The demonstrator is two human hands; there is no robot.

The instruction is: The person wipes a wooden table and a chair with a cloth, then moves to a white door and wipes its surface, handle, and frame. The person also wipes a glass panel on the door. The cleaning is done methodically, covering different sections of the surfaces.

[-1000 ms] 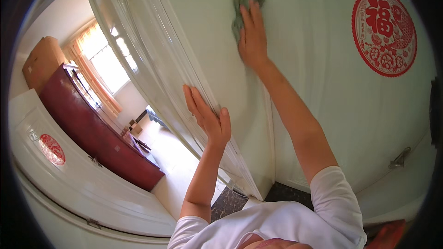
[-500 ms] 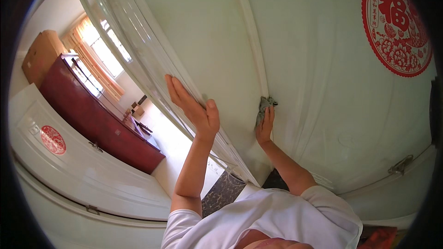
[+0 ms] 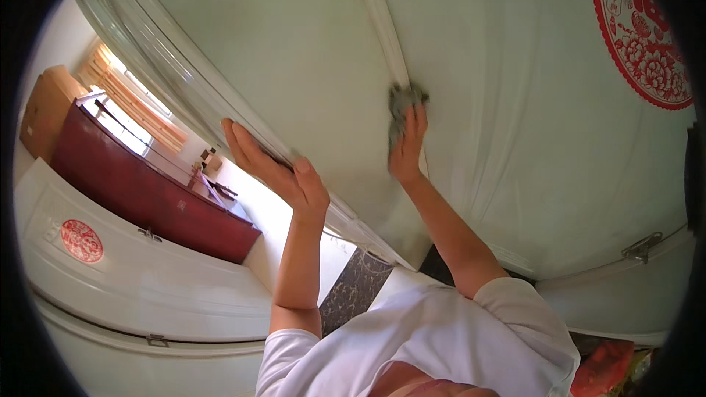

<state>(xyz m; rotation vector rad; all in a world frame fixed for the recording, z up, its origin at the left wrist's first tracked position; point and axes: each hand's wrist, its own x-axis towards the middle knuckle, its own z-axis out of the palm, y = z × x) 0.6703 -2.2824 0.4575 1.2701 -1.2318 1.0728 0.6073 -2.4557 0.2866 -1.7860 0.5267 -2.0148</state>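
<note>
My right hand point(image 3: 408, 143) presses a crumpled grey-green cloth point(image 3: 404, 97) against a raised pale strip point(image 3: 379, 18) that runs up a pale green surface. The cloth shows past the fingertips and along the thumb side. My left hand point(image 3: 276, 176) rests along the edge of the white moulded frame point(image 3: 195, 62), fingers stretched out together and thumb apart, with nothing seen in it. Its palm side is partly hidden.
A white door point(image 3: 140, 272) with a round red decoration point(image 3: 81, 241) stands open on the left. Beyond it are a dark red cabinet point(image 3: 147, 180), a cardboard box point(image 3: 50, 114) and orange curtains point(image 3: 121, 84). Another round red decoration point(image 3: 647, 51) is at upper right, above a metal handle point(image 3: 642, 247).
My right hand has slid the cloth upward along the strip. The left hand appears farther left and stays on the frame. The whole view has shifted a little.
</note>
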